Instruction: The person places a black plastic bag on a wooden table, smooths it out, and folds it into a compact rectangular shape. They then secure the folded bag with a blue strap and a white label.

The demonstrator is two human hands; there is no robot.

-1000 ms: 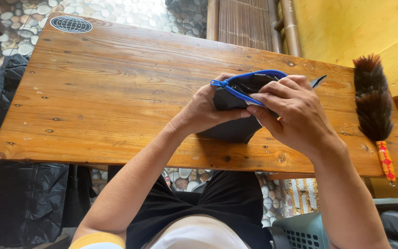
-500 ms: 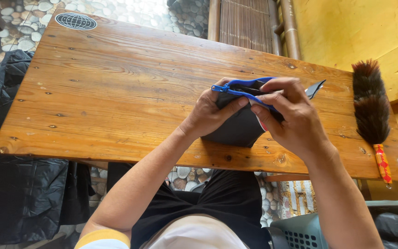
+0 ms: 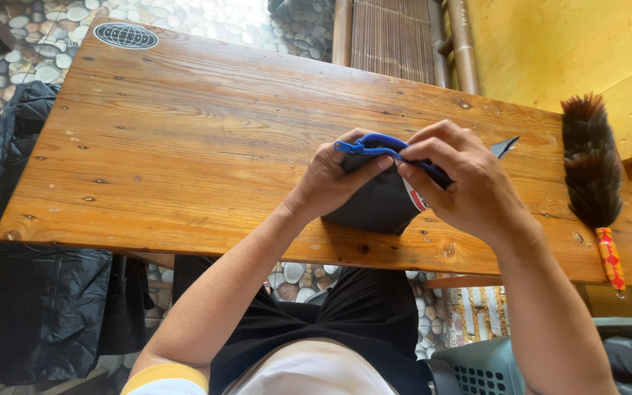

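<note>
We see both hands meeting over a dark fabric pouch [image 3: 374, 208] with a blue trim [image 3: 378, 143] along its upper edge, resting on the wooden table [image 3: 184, 161] just right of the table's middle, close to its near edge. The left hand [image 3: 334, 179] is wrapped around the pouch's left side, thumb pressed against the blue trim, so it is grasping the pouch. The right hand [image 3: 466, 183] sits at three o'clock from the left, its fingers pinched on the blue trim where it runs to the right; it hides much of the pouch's right half, and we cannot tell what lies beneath its palm. A small dark pointed flap [image 3: 505, 147] sticks out past the right hand's knuckles at about two o'clock.

At three o'clock from the hands, well apart, a feather duster [image 3: 590, 164] with a dark brown head lies along the table's right end, its red and yellow handle [image 3: 610, 257] pointing toward six o'clock. At eleven o'clock, in the far left corner, a round globe-patterned mark [image 3: 126, 35] shows on the wood. A black jacket [image 3: 31, 292] hangs beside the table at nine o'clock. A grey-green plastic basket [image 3: 477, 366] sits at five o'clock, below the table edge. Pebbled flooring [image 3: 206, 18] spreads beyond the table at twelve o'clock.
</note>
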